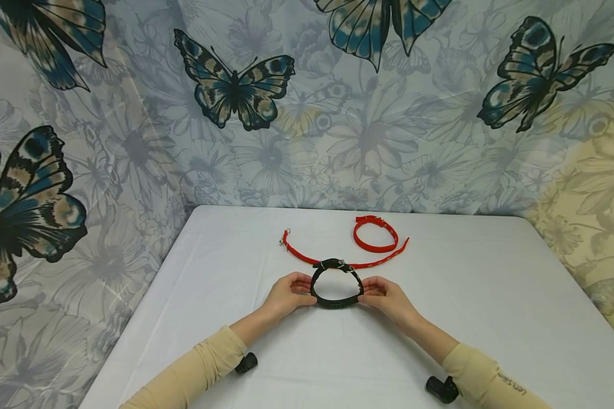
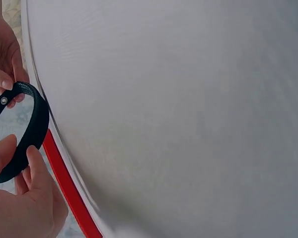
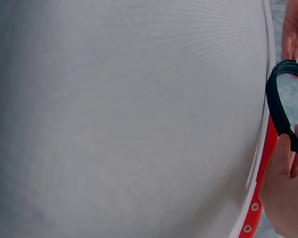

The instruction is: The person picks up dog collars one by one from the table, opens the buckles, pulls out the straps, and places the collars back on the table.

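A black collar with a metal buckle is closed into a ring at the middle of the table. My left hand pinches its left side between thumb and fingers. On its right side my right hand does the same. In the left wrist view, metal eyelets show on the black collar. Just behind the ring, an unfastened red collar lies in a curve, partly covered by the black one. A second red collar, looped into a ring, lies farther back to the right.
The table has a white cover and ends at a patterned butterfly cloth behind it. Black wrist devices sit under the forearms, near the beige sleeves.
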`<state>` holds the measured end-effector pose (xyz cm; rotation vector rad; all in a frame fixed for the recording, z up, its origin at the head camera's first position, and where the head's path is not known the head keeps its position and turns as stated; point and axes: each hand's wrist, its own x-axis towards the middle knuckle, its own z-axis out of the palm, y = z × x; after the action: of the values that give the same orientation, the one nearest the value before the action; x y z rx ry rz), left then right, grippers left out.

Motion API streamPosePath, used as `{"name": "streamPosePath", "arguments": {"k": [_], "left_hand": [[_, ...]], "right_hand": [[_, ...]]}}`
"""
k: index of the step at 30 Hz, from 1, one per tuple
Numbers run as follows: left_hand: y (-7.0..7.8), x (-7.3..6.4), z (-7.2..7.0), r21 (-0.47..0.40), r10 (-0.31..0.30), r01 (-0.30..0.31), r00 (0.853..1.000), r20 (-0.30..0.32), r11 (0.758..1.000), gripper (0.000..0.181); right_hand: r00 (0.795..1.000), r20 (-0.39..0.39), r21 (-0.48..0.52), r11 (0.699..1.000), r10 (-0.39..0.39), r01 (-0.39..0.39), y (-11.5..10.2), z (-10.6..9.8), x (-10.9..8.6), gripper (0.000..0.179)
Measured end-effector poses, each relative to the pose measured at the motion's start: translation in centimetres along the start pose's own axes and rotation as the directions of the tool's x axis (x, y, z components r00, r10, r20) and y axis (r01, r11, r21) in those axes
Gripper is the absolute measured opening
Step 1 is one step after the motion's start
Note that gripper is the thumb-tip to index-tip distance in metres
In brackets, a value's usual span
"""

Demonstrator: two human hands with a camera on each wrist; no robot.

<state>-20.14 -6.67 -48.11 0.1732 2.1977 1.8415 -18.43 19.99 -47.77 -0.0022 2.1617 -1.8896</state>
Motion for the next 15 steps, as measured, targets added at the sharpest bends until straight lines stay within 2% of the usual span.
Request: {"name": "streamPosePath", "arguments": {"k": [7, 15], "left_hand": [[0.20, 0.00, -0.36, -0.008, 0.048, -0.048, 0.999, 0.000, 0.999, 0.040], [0.18, 0.08, -0.45, -0.026, 0.046, -0.046, 0.999, 0.007, 0.999, 0.040]], "right_hand": [[1.000, 0.017, 0.003, 1.000, -0.007, 0.007, -0.18, -0.03, -0.05, 0.043], [1.000, 0.015, 0.007, 1.000, 0.001, -0.001, -0.13, -0.02, 0.03, 0.043]]}}
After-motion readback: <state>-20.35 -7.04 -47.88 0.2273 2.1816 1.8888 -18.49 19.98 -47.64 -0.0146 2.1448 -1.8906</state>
